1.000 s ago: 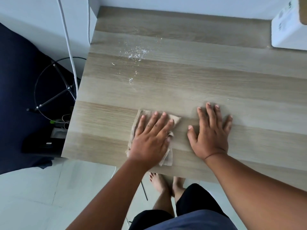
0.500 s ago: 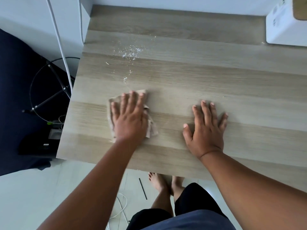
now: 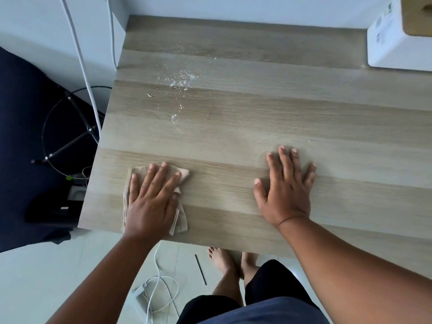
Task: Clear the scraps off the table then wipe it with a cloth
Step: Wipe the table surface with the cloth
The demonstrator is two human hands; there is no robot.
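We press the cloth (image 3: 180,176) flat under our left hand (image 3: 152,199) at the desk's (image 3: 257,108) seven o'clock corner, right hand (image 3: 286,185) spread bare for bracing; we should sweep toward the crumbs (image 3: 180,78) at eleven o'clock with even pressure.

Soft even daylight, faint shadows, sharp focus, wide-angle edge bending.
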